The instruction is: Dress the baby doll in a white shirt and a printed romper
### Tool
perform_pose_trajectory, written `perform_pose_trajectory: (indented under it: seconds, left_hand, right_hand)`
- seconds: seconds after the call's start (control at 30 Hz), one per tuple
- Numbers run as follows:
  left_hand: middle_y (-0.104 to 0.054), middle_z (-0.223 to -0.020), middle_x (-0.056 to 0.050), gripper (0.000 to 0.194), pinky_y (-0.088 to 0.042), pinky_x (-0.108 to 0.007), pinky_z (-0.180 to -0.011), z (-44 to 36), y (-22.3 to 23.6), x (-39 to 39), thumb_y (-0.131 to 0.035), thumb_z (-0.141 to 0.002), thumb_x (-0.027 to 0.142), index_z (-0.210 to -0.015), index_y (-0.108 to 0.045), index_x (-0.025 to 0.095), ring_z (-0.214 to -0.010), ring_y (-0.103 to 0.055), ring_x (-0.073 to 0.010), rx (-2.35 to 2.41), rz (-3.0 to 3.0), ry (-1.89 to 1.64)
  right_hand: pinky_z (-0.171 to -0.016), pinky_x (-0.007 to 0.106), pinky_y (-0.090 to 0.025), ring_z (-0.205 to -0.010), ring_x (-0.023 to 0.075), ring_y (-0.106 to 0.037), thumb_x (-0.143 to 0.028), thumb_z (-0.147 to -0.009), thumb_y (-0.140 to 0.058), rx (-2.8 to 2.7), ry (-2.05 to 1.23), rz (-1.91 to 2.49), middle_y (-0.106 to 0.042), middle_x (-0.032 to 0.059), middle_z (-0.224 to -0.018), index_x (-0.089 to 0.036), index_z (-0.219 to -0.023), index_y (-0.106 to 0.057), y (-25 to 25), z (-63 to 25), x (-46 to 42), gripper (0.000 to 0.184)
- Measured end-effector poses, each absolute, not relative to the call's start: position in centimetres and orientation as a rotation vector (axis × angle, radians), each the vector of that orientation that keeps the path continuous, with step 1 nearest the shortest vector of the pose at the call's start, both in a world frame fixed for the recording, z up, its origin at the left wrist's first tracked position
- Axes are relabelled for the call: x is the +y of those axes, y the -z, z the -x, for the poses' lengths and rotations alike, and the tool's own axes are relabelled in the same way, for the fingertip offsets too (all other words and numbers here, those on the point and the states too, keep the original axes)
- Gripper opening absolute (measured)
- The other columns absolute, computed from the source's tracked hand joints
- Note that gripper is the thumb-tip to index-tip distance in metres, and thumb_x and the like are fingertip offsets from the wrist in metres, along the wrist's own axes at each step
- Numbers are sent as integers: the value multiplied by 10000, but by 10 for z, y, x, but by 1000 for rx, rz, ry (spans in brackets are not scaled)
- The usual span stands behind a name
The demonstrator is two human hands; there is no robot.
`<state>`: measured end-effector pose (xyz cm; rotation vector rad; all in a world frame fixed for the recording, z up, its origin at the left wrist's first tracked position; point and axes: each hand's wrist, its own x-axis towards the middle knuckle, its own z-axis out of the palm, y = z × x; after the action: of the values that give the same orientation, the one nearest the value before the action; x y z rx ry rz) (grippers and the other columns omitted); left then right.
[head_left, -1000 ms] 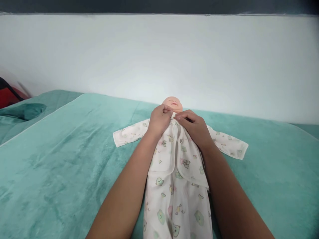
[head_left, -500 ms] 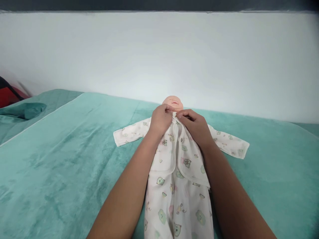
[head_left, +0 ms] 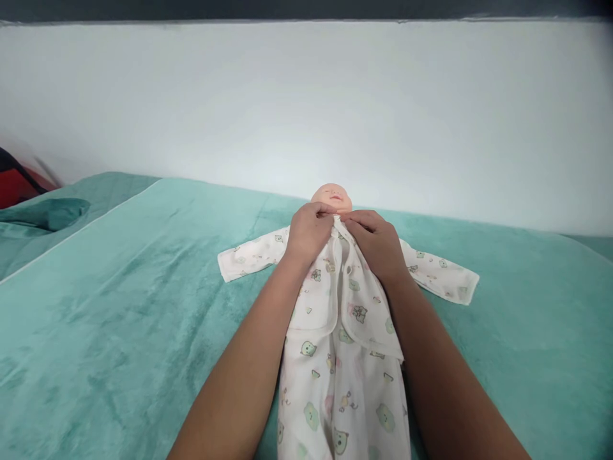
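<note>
A baby doll [head_left: 332, 195] lies on its back with its head away from me. It wears a white baby shirt [head_left: 316, 300] printed with small bears, over trousers [head_left: 345, 396] of the same print. The shirt's front edges meet at the neck and part further down. My left hand [head_left: 311, 231] pinches the collar at the left of the neck. At the right of the neck, my right hand [head_left: 376, 239] has its bent fingers closed on the other collar edge. Both sets of fingertips are partly hidden. The sleeves stretch out to either side.
A green plush blanket [head_left: 119, 306] spreads under the doll. Behind it rises a white wall [head_left: 306, 108] with a dark band along the top. At the far left are a red and black item [head_left: 16, 182] and a rumpled fold of green cloth [head_left: 45, 214].
My right hand's fingers have shifted very slightly at the collar. My left hand, the doll and the clothes look almost the same.
</note>
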<state>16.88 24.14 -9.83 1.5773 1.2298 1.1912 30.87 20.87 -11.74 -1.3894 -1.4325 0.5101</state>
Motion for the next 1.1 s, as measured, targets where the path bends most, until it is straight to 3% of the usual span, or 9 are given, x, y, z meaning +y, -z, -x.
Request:
perform_pose_trajectory:
  seconds: [0.1, 0.2, 0.33, 0.47, 0.57, 0.7, 0.87, 1.1]
  left_hand:
    - [-698, -826, -18, 213, -474, -277, -792, -165, 101, 233, -550, -763, 156, -903, -707, 193, -783, -614, -154, 1205, -1522, -1296]
    - [-681, -820, -7, 183, -463, -258, -768, -158, 103, 217, -557, -801, 205, -916, -698, 186, -760, -592, -137, 1184, -1548, -1314]
    - [-663, -846, -15, 148, -453, -253, -742, -147, 103, 196, -562, -846, 275, -843, -686, 194, -784, -578, -143, 1197, -1632, -1236]
    - [-626, -862, -17, 158, -445, -248, -701, -141, 99, 190, -574, -854, 306, -784, -671, 203, -774, -557, -143, 1144, -1726, -1141]
    - [-610, -850, -13, 135, -435, -247, -684, -139, 97, 191, -598, -840, 303, -789, -672, 202, -757, -547, -139, 1116, -1740, -1108]
    - [-588, -743, 11, 123, -415, -245, -650, -140, 95, 191, -592, -839, 294, -787, -646, 197, -698, -527, -135, 1103, -1665, -1116]
    - [-605, -733, 25, 149, -407, -230, -644, -143, 93, 187, -565, -865, 298, -786, -623, 186, -662, -512, -113, 991, -1576, -1154]
    - [-644, -771, 11, 138, -413, -232, -666, -147, 93, 185, -578, -854, 270, -758, -630, 185, -700, -544, -120, 997, -1607, -1153]
  right_hand:
    - [-944, 404, -435, -1028, 235, -601, -322, -818, -577, -1442, -495, 1390, -694, 41, -1074, -245, -877, -738, 115, -310, 209, 188]
    - [-798, 370, -450, -846, 216, -591, -357, -819, -574, -1421, -372, 1478, -684, 51, -940, -223, -825, -681, 105, -309, 203, 172]
    - [-577, 313, -348, -567, 152, -440, -466, -821, -599, -1616, -415, 1662, -561, -13, -627, -239, -660, -538, 85, -307, 182, 285]
    - [-515, 303, -266, -506, 134, -358, -486, -795, -637, -1788, -382, 1713, -490, -30, -559, -246, -618, -465, 76, -303, 164, 345]
    - [-518, 303, -279, -514, 141, -375, -379, -815, -588, -1709, -336, 1727, -500, -23, -547, -243, -600, -484, 80, -302, 161, 275]
    - [-543, 300, -353, -561, 162, -500, -403, -797, -612, -1465, -508, 1621, -634, -2, -635, -228, -733, -660, 89, -297, 161, 191]
    - [-687, 324, -452, -769, 213, -639, -414, -780, -666, -1254, -625, 1504, -739, 25, -860, -219, -852, -733, 99, -286, 151, 218]
    - [-772, 358, -506, -886, 238, -660, -465, -751, -707, -1201, -700, 1362, -747, 39, -948, -221, -964, -752, 116, -294, 150, 328]
